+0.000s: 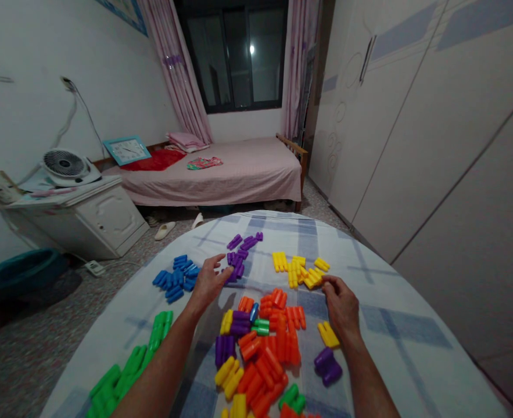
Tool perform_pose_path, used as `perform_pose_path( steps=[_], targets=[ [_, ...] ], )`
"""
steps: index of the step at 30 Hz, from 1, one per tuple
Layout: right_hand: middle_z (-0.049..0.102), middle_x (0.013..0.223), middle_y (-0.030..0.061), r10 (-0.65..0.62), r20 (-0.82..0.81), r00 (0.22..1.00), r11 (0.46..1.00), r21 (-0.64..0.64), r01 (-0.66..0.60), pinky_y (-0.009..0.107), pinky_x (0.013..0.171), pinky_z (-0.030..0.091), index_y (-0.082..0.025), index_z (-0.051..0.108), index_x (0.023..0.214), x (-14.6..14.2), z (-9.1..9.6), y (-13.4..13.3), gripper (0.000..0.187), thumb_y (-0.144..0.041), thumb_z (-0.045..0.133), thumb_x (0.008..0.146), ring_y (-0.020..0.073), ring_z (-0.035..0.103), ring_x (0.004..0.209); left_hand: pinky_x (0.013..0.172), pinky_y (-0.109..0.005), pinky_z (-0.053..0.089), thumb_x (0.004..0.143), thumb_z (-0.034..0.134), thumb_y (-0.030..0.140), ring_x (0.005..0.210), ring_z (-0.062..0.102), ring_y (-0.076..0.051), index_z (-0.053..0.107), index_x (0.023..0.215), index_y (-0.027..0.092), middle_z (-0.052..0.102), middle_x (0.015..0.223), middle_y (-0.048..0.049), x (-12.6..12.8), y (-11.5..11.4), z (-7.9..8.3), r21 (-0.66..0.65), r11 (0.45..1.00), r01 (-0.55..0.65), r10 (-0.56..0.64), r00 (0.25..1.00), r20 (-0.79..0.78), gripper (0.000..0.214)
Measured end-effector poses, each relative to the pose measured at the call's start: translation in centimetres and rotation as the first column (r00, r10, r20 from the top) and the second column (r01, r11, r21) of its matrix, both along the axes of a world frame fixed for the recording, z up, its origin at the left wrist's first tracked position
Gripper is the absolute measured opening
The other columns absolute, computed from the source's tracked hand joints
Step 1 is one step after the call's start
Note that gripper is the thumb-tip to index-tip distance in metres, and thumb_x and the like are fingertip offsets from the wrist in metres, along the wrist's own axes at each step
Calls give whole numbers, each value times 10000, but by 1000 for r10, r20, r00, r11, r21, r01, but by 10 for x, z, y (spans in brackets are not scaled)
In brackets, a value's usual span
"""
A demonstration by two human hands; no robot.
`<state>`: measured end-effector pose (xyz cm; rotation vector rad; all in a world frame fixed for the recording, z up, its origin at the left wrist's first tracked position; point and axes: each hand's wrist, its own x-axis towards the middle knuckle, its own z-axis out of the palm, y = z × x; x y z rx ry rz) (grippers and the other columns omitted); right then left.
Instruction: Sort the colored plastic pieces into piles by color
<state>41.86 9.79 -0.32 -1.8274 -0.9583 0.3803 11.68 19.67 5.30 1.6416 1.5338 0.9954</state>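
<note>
Plastic blocks (280, 345) near left hand (208, 284), right hand (341, 307)

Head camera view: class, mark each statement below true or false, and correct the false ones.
1. The left hand is between the blue blocks and the purple blocks. True.
2. The green blocks lie to the left of the left forearm. True.
3. The right hand rests on the green blocks. False: its fingers are at the edge of the yellow blocks.
4. The curtains are drawn across the window. False: the pink curtains hang at the sides of the window.
</note>
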Motion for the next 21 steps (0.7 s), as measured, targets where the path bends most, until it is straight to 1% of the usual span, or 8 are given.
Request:
perform_pose_path(
  steps=[2, 4, 7, 10, 12, 16, 18, 21],
  targets=[
    [690, 915, 55, 0, 6, 1000, 1000, 5, 0, 317, 760, 426, -213, 650, 943, 0, 1, 0, 350, -417, 430, 761, 219, 621, 846, 865, -379, 487, 701, 631, 424, 1036, 579, -250, 620, 1123, 142, 608, 1153, -124, -2, -14, 1, -42, 983, 181, -183, 982, -49, 508],
    [690, 916, 62, -1, 9, 1000, 1000, 7, 1, 322, 763, 428, -206, 654, 945, 0, 1, 0, 356, -414, 434, 758, 222, 623, 841, 887, -361, 476, 718, 633, 411, 1019, 586, -235, 641, 1096, 166, 631, 1125, -97, -7, -31, 5, -92, 938, 335, -341, 938, -68, 450],
    [690, 918, 61, -3, 6, 1000, 1000, 7, 3, 317, 756, 430, -206, 655, 945, 0, 1, 1, 354, -411, 440, 753, 217, 622, 831, 910, -335, 459, 710, 663, 405, 1054, 574, -230, 633, 1127, 206, 629, 1155, -69, -13, -53, 12, -129, 893, 431, -444, 892, -87, 463],
    [691, 919, 58, -2, 11, 1000, 1000, 1, 2, 317, 752, 429, -210, 655, 948, 0, 0, 1, 352, -411, 440, 755, 217, 621, 833, 878, -312, 465, 720, 660, 411, 1026, 584, -222, 645, 1083, 212, 649, 1094, -49, -18, -65, 17, -179, 855, 486, -509, 853, -116, 414],
    [690, 922, 58, -3, 23, 1000, 1000, -10, 3, 321, 757, 427, -210, 658, 955, 1, 0, 1, 358, -411, 439, 755, 220, 619, 841, 837, -314, 474, 761, 612, 413, 955, 602, -213, 658, 1024, 199, 661, 1022, -49, -19, -65, 16, -193, 857, 478, -509, 843, -174, 342],
    [691, 923, 54, -2, 28, 1000, 1000, -12, 3, 322, 763, 427, -212, 659, 949, 0, 1, 0, 356, -410, 433, 758, 219, 617, 845, 833, -343, 480, 787, 547, 371, 919, 607, -218, 662, 992, 171, 661, 991, -76, -16, -51, 2, -115, 909, 402, -418, 873, -250, 308],
    [692, 922, 54, 1, 21, 1000, 1000, -1, -1, 322, 761, 429, -210, 656, 943, 0, 1, 0, 348, -408, 435, 761, 217, 618, 840, 865, -365, 477, 765, 557, 346, 981, 595, -232, 654, 1041, 170, 650, 1057, -92, -13, -40, -5, -64, 926, 372, -376, 898, -229, 341],
    [692, 919, 62, 2, 5, 1000, 1000, 6, -2, 326, 757, 433, -203, 655, 952, 0, 0, 0, 354, -409, 440, 761, 221, 618, 837, 904, -393, 467, 724, 593, 343, 1154, 523, -267, 619, 1145, 182, 574, 1250, -113, -9, -26, -14, 5, 947, 321, -315, 932, -178, 451]
  ],
)
